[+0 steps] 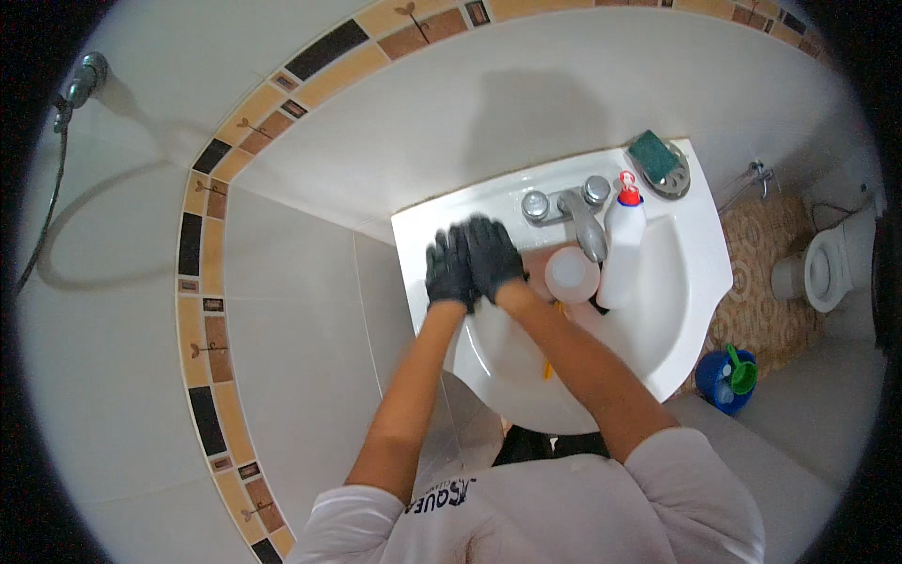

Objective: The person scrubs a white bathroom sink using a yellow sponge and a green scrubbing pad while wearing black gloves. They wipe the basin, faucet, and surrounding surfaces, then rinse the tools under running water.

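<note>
Both hands wear black gloves and lie side by side, palms down, over the left part of the white washbasin (705, 261) rim. My left hand (449, 271) has its fingers stretched away from me. Against it, my right hand (493, 257) overlaps its inner edge, fingers also extended. Nothing shows in either hand, though the palms are hidden and the gloves slightly blurred. Just right of my right hand, in the basin, stand a round pale pink container (572, 275) and a white squeeze bottle (621, 254) with a red cap. A thin yellow object (548, 370) is partly hidden by my right forearm.
A metal faucet (583, 225) with two round knobs rises at the basin's back. A green scouring pad (654, 156) rests on a soap dish (675, 185) at the back right corner. Beyond are a blue bucket (708, 374) holding a green dipper (743, 377), and a toilet (821, 271).
</note>
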`<control>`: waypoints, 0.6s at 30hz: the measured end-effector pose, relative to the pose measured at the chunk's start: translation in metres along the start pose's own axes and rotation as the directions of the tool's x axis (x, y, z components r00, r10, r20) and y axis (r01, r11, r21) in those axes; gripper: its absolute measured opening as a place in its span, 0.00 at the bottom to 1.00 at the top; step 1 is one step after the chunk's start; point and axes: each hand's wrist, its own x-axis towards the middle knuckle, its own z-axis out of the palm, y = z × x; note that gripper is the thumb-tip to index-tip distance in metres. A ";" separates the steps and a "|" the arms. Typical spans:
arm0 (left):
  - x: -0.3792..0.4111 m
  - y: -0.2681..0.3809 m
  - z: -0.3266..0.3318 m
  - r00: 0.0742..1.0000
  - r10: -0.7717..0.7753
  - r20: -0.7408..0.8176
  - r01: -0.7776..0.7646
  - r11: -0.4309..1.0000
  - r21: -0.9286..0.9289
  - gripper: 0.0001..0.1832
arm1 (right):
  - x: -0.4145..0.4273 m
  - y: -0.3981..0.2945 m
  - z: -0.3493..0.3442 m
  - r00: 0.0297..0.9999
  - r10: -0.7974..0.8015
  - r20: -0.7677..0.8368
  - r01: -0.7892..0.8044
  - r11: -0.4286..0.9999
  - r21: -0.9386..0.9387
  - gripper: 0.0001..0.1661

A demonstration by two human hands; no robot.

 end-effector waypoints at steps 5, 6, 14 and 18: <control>-0.029 -0.015 0.024 0.996 -0.007 -0.091 0.011 0.999 0.043 0.47 | -0.019 -0.030 -0.015 0.998 0.025 0.051 -0.031 0.992 0.119 0.24; -0.016 -0.018 0.012 0.998 -0.053 -0.033 0.054 0.999 0.010 0.48 | -0.005 -0.028 -0.019 0.997 0.022 0.073 -0.028 0.997 0.077 0.24; -0.024 -0.002 0.009 0.999 -0.037 0.009 0.037 0.999 -0.032 0.43 | -0.026 -0.018 -0.005 0.997 0.077 0.019 -0.079 0.970 0.230 0.28; 0.001 -0.011 0.008 1.000 -0.024 -0.008 0.024 1.000 0.001 0.44 | -0.003 -0.013 -0.010 0.996 0.050 0.068 -0.050 0.999 0.002 0.24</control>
